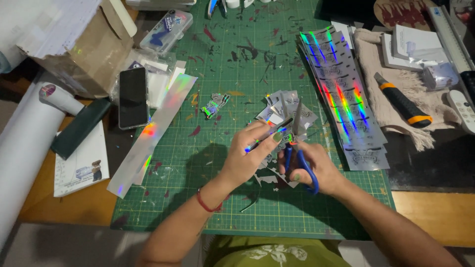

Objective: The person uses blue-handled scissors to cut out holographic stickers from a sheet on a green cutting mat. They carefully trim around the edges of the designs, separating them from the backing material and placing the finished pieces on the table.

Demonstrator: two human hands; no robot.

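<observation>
A wooden desk (pixel 435 212) carries a green cutting mat (pixel 247 64) flecked with paint, which fills its middle. A white paper roll (pixel 20 148) lies along the desk's left edge, with a torn cardboard box (pixel 84 54) at the far left corner. A stack of holographic sticker sheets (pixel 341 99) fans along the mat's right side, and one long holographic strip (pixel 153 128) lies slanted at its left edge beside a dark phone (pixel 132 97). An orange and black utility knife (pixel 402 101) rests on a beige cloth (pixel 386 84) near the right edge. Over the mat's middle, the left hand (pixel 247 155) pinches a small holographic sticker piece (pixel 277 134) between thumb and fingers. The right hand (pixel 319 165) has its fingers through the blue-handled scissors (pixel 297 148), blades at the piece. Cut stickers (pixel 284 106) lie just beyond
</observation>
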